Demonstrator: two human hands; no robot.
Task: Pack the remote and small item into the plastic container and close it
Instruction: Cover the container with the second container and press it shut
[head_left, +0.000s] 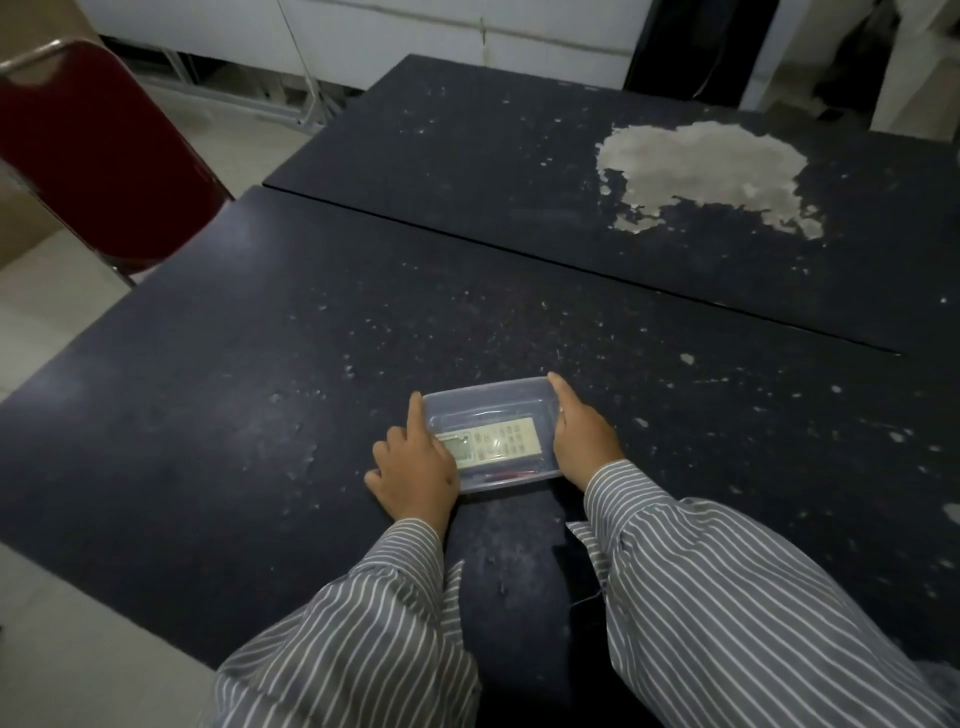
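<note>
A clear rectangular plastic container with its lid on lies on the dark table near the front edge. Through the lid I see a white remote with a small screen and buttons, and a thin reddish item along the near wall. My left hand rests on the container's left end, index finger stretched along the lid's edge. My right hand presses flat against the right end. Both hands clasp the container from its sides.
A dark red chair with a metal frame stands at the table's left far corner. A second dark table with a large patch of peeled surface abuts behind. Pale floor lies to the left.
</note>
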